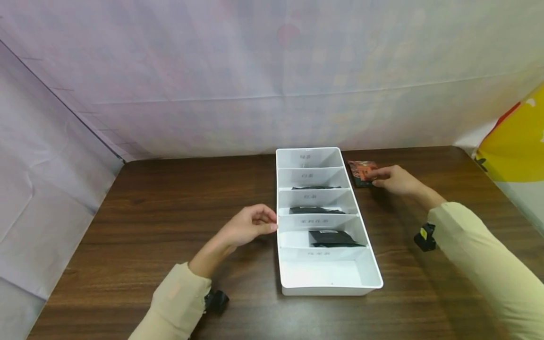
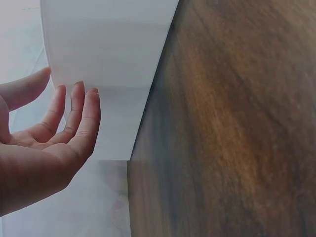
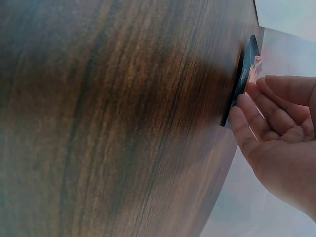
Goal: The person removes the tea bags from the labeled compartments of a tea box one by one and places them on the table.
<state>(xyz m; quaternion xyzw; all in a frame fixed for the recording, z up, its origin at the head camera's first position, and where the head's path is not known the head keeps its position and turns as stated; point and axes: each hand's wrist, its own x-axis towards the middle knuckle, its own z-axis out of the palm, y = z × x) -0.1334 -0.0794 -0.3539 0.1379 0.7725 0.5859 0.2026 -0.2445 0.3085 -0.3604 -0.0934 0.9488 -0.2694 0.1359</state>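
Note:
A long white divided box stands on the table, with printed labels on its compartment walls. My left hand is at its left side, the fingertips at the wall and the fingers loosely bent; the left wrist view shows this hand against the box's outer side. Beyond the box's far right side, my right hand pinches an orange-red sachet at its near edge. Under that sachet lies a black packet, seen nearly edge-on beside the fingers in the right wrist view.
Black packets lie in several of the box's compartments, and the nearest one shows its bare white floor. Dark wood tabletop spreads to both sides. A pale curtain hangs behind, with yellow cloth at the right.

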